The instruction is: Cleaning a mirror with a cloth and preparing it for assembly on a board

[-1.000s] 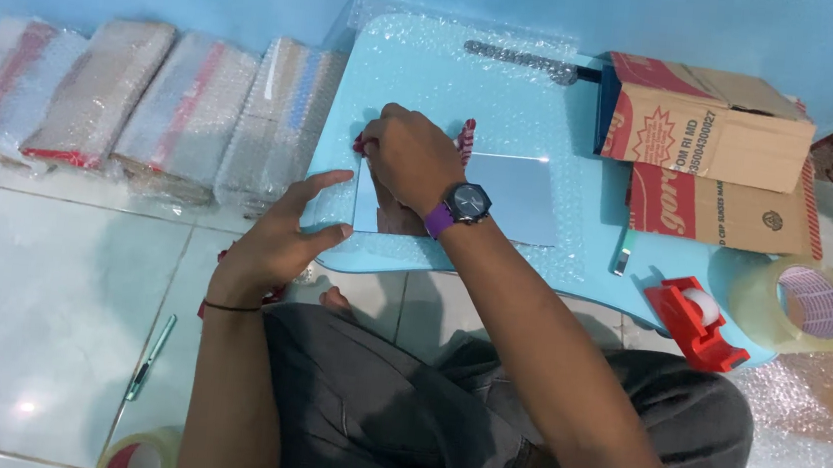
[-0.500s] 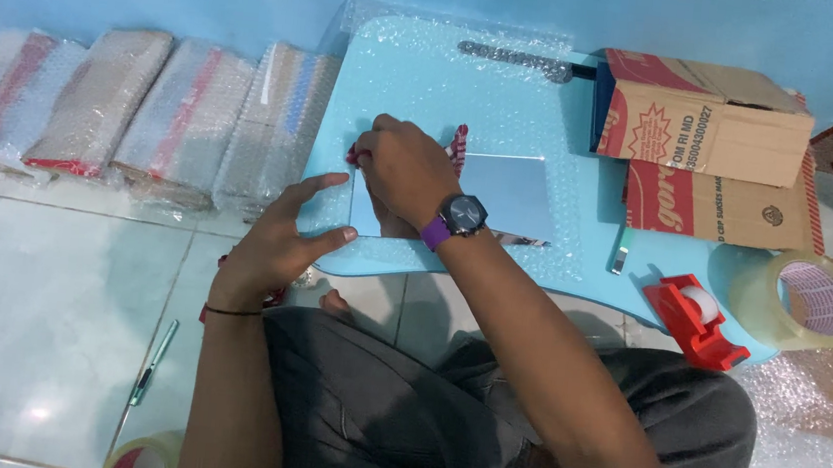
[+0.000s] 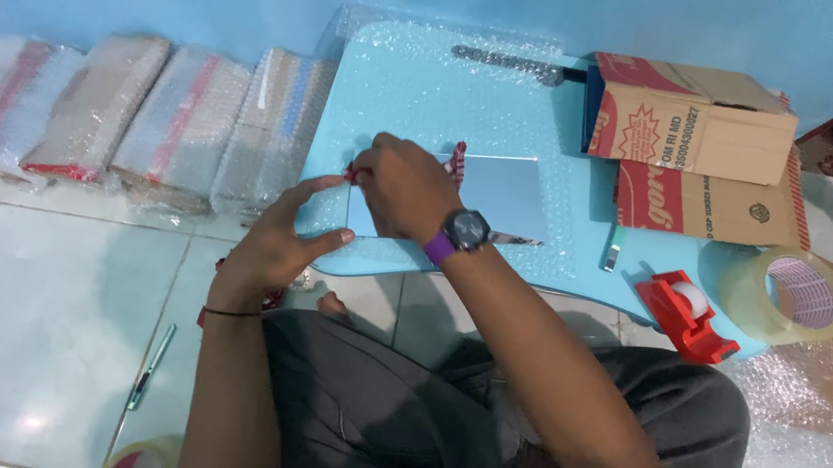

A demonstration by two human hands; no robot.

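**Both hands on a flat grey-blue panel, low blue table**

Flat grey-blue panel (image 3: 500,193): thin, rectangular, smooth matte face. It lies on a bubble-wrap sheet (image 3: 429,95) that covers the table's left and middle, near its front edge. Small red-and-white piece (image 3: 458,157) pokes up at the panel's far edge, just behind the knuckles; can't tell what it is.

Right hand (image 3: 406,185): fingers curled down over the panel's left end, pinching at its far-left corner. What exactly is in the pinch is hidden. Purple-strapped wristwatch (image 3: 464,230) on that wrist.

Left hand (image 3: 275,242): partly open, thumb and forefinger spread in a V, tips touching the panel's left edge. Holds nothing closed; thin band on the wrist.

Table (image 3: 655,260): light blue, smooth, rounded corners, low to the floor. Far right: printed cardboard box (image 3: 692,123) with a flattened one under it. Near right: red tape dispenser (image 3: 686,313), clear packing-tape roll (image 3: 783,296) just beside it. Far edge: long dark tool (image 3: 507,63) under the wrap.

Left of table: row of bubble-wrapped parcels (image 3: 136,114) leaning against a blue wall. Floor is glossy white tile (image 3: 36,331), with a green pen (image 3: 150,366) lying near left. Person sits cross-legged in grey trousers.
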